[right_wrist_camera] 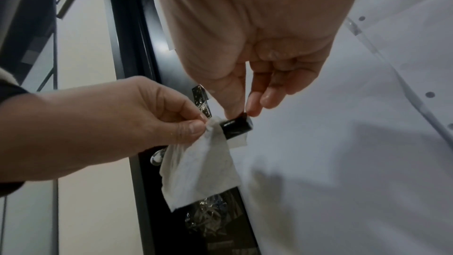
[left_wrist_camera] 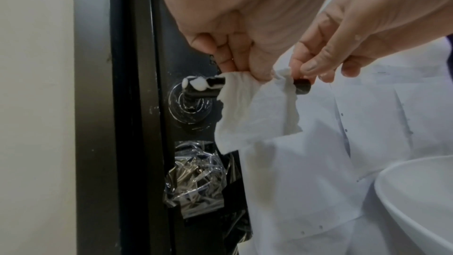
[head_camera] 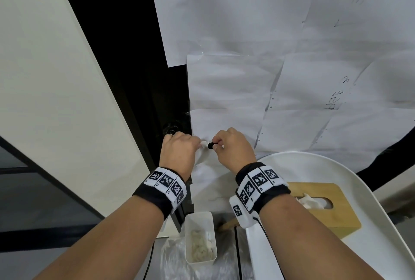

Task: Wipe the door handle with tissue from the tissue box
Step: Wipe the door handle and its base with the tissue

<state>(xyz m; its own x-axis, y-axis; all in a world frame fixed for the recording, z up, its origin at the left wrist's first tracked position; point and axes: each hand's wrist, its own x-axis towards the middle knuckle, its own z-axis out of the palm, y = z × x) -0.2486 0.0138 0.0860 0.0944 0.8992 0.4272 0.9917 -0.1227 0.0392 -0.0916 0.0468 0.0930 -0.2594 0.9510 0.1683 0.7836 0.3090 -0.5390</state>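
Note:
A black lever door handle point(left_wrist_camera: 212, 84) sticks out from a round rosette on the black door, with white foam blobs point(left_wrist_camera: 196, 83) near its base. A white tissue point(left_wrist_camera: 257, 111) is draped over the middle of the lever and hangs down. My left hand point(left_wrist_camera: 247, 69) grips the tissue around the lever; in the right wrist view its thumb and forefinger pinch the tissue point(right_wrist_camera: 201, 170) right beside the handle's free end point(right_wrist_camera: 236, 127). My right hand point(right_wrist_camera: 245, 112) pinches that free end from above between thumb and fingertip. The wooden tissue box point(head_camera: 325, 203) sits behind my right wrist with a tissue poking out.
White paper sheets point(head_camera: 247, 77) cover the door to the right of the handle. A round white tray table point(head_camera: 336, 167) carries the tissue box. A small white bin point(head_camera: 199, 237) with used tissues stands below my hands. Crumpled clear film point(left_wrist_camera: 196, 181) is taped under the rosette.

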